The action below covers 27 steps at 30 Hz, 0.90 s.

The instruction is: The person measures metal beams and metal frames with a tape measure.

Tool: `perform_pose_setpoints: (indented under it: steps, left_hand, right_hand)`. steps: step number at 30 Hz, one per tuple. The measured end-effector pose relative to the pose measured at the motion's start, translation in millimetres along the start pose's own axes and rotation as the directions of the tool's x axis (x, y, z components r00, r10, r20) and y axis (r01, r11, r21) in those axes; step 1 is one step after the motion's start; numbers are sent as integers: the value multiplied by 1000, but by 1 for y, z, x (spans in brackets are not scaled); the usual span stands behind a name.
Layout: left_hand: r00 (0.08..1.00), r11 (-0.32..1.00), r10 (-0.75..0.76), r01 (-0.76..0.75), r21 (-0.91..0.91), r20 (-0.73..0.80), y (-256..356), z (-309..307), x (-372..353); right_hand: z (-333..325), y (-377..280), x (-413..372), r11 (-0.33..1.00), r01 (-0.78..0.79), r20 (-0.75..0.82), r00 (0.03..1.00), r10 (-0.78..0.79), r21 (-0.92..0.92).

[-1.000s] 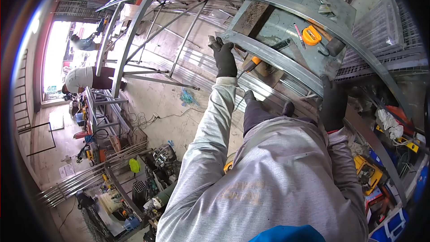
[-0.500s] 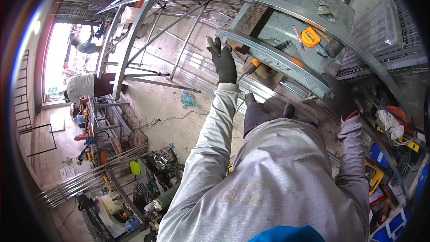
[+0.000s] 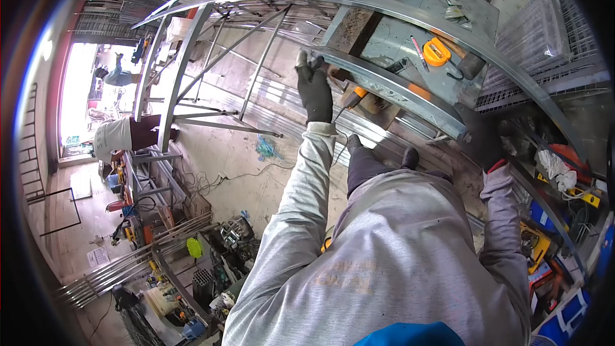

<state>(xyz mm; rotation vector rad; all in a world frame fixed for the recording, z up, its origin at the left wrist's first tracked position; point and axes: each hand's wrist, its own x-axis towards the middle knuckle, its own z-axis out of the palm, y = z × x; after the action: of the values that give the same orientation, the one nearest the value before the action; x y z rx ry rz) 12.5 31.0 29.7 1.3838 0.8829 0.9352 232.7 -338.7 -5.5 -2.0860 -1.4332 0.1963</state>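
Observation:
A short galvanized steel channel [image 3: 391, 84] lies along the near edge of a metal-topped worktable [image 3: 400, 35]. My left hand [image 3: 314, 93], in a dark glove, has its fingers bent around the channel's left end. At the other end, my right hand [image 3: 479, 140], also gloved, is closed on the channel, its fingers partly hidden. An orange-handled tool [image 3: 353, 97] sits just below the channel, close to my left hand. On the tabletop are a yellow tape measure [image 3: 436, 52], a marker [image 3: 419, 53] and a hammer [image 3: 471, 64].
A long curved metal strip [image 3: 442, 18] arches over the table. Welded frames [image 3: 186, 67] stand to the left. Two people, one in a white shirt [image 3: 114, 138], are farther left. Cables cross the floor; tools and a yellow power tool [image 3: 541, 250] crowd the right.
My left hand's fingers have come in against the channel's left end. The channel has shifted slightly left. My right hand stays at its right end.

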Motion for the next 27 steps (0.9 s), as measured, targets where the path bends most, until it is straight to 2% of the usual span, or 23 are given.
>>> perform_pose_setpoints:
  steps: [1, 2, 3, 4, 6, 9, 10, 11, 13, 14, 15, 17, 18, 19, 21, 25, 27]
  left_hand:
    - [999, 997, -30, 27, -67, -43, -16, -9, 4]
    - [987, 999, -49, 45, -30, -153, -21, -12, 2]
    - [963, 998, -63, 66, 4, -264, -27, -15, 0]
    - [962, 998, -63, 66, 3, -267, -35, -19, -1]
    - [919, 984, -179, 174, -45, -350, -59, -32, 0]
    - [924, 969, -248, 235, -79, -292, -107, -55, 20]
    - [938, 958, -281, 261, -121, -203, -108, -59, 27]
    - [938, 957, -283, 261, -126, -203, -94, -52, 27]
    - [910, 914, -401, 389, -118, -109, -66, -41, 28]
    - [857, 867, -490, 460, -189, -160, -61, -35, 37]
    - [856, 868, -490, 464, -177, -162, -57, -32, 42]
    - [900, 904, -428, 428, -9, -82, -52, -26, 56]
    - [910, 916, -391, 400, 45, -135, -52, -15, 57]
    - [930, 949, -288, 310, 66, -227, -81, -7, 68]
    - [939, 941, -308, 324, 97, -151, -84, -4, 68]
    - [915, 923, -382, 385, -8, -125, -82, -5, 61]
    - [876, 897, -438, 410, -168, -202, -74, -6, 57]
  right_hand:
    - [-1, -11, 0, 997, -41, -2, 999, 41, -72]
    - [-4, -25, 1, 997, -41, -3, 999, 41, -72]
    - [-5, -41, 3, 976, -32, -59, 998, 19, -215]
    - [-6, -52, 3, 935, -28, -109, 994, -12, -354]
    - [-6, -61, 3, 928, -70, -101, 994, 35, -366]
    - [2, -61, 2, 904, -144, -87, 989, 119, -402]
    - [3, -60, 1, 887, -169, -78, 986, 150, -429]
    - [1, -64, 3, 886, -167, -77, 986, 148, -433]
    - [-1, -75, 5, 819, -202, -37, 976, 216, -537]
    - [-1, -77, 5, 821, -189, -30, 978, 206, -539]
    - [-1, -79, 5, 817, -194, -41, 978, 205, -542]
    - [0, -81, 4, 813, -197, -49, 978, 204, -548]
    - [-1, -82, 5, 810, -204, -46, 976, 214, -550]
    - [-1, -83, 5, 807, -211, -41, 973, 226, -552]
    - [-2, -85, 6, 808, -212, -36, 972, 230, -550]
    - [-1, -86, 4, 814, -220, -62, 973, 222, -538]
    - [-3, -88, 4, 813, -224, -52, 971, 232, -537]
